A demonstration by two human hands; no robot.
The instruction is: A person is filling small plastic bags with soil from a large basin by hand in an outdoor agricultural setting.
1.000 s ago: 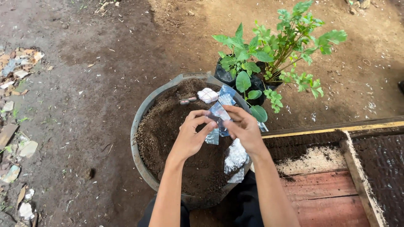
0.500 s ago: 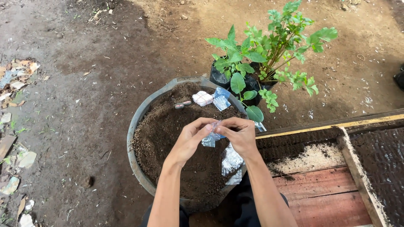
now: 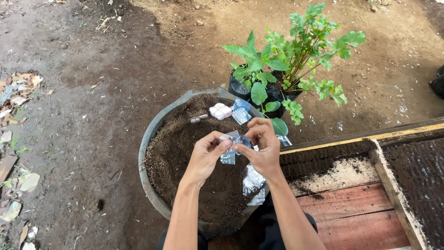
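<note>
Over a round basin (image 3: 150, 139) of dark soil, the left hand (image 3: 206, 155) and right hand (image 3: 261, 148) meet — both pinching one small clear plastic packet (image 3: 233, 143) — beside a leafy potted plant (image 3: 289, 65).

Both hands meet over a round basin (image 3: 149, 139) of dark soil. The left hand (image 3: 206, 155) and right hand (image 3: 261, 146) pinch a small clear plastic packet (image 3: 232, 141) between their fingertips. More packets (image 3: 221, 111) lie on the soil beyond the fingers, near a potted plant (image 3: 286, 60).
</note>
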